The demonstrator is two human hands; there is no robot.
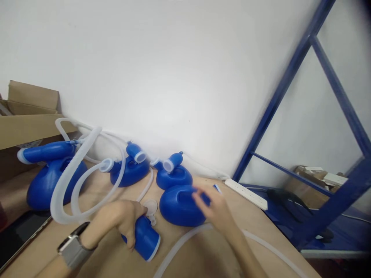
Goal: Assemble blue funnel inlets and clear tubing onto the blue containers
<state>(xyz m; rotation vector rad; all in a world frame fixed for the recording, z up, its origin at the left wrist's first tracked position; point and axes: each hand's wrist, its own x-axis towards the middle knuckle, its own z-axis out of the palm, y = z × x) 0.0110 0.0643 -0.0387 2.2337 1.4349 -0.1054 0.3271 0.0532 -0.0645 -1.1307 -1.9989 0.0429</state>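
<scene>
My left hand, with a watch on the wrist, is wrapped round a blue plastic urinal funnel with a white rim. That rim points down and right. Just above it lies a clear round cap. My right hand, slightly blurred, overlaps the right end of a blue urinal bottle, its fingers apart; whether they touch the bottle is unclear. Behind this bottle stands another blue bottle with a small funnel on top.
More blue bottles with pale hoses crowd the left side of the table. A cardboard box and a dark screen-like panel are at far left. To the right lie a white power strip and a blue metal frame.
</scene>
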